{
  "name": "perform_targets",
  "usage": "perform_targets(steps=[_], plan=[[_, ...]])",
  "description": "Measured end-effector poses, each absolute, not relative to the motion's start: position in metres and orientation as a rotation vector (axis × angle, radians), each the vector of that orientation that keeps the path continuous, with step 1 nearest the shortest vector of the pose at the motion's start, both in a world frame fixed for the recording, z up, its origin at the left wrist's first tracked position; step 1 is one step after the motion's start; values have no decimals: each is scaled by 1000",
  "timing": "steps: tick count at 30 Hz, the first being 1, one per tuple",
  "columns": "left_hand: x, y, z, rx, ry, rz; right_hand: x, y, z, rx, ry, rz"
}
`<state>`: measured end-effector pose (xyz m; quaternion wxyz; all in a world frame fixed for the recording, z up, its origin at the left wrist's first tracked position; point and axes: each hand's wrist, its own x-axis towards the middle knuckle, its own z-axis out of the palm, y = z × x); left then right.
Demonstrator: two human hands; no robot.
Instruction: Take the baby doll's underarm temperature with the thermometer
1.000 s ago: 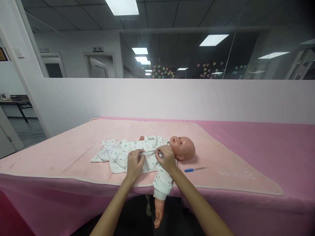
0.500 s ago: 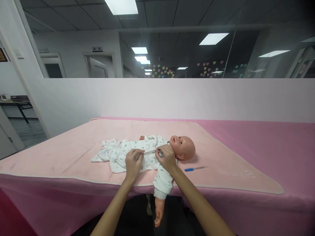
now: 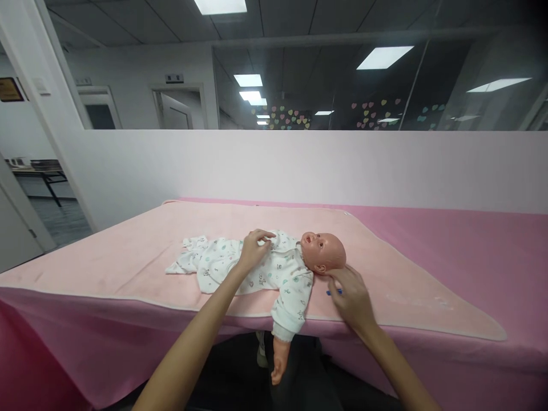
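Note:
A baby doll (image 3: 323,252) in a white printed gown (image 3: 257,278) lies on its back on a peach blanket, head to the right. Its near arm (image 3: 280,357) hangs over the front edge. My left hand (image 3: 254,249) rests over the doll's chest, fingers bent and thumb apart, with nothing visible between them. Beside the doll's head, my right hand (image 3: 353,295) reaches down with thumb and forefinger apart. It covers most of a slim clear stick with a blue end (image 3: 334,291), of which only the blue end shows.
The peach blanket (image 3: 411,285) lies over a pink table cover (image 3: 483,257). A white half wall (image 3: 299,165) with glass above stands behind the table. At the far left, a small table (image 3: 38,169) holds stacked items.
My right hand has left the gown's neckline and moved right, over the blue-ended stick. My left hand has shifted up and right across the chest. The view has tilted slightly.

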<state>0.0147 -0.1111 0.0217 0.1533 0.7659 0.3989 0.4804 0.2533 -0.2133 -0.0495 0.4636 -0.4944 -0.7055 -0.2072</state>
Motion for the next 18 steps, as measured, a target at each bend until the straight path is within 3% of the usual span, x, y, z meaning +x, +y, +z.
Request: perform_targets(steps=[4,10,14,18], plan=[[32,-95,17,2216,1098,961,314,-225,-78,-1574,-1729,-415],[33,-95,10,2456,1016,903,348,-229,-99,-1643,-1770,-308],[29,-82,17,2205,1089,852,356,-222,-88,-1704,-1758,-265],[15,-60,34,2082,1288,774,368,-219,-51,-1679,-2009,25]])
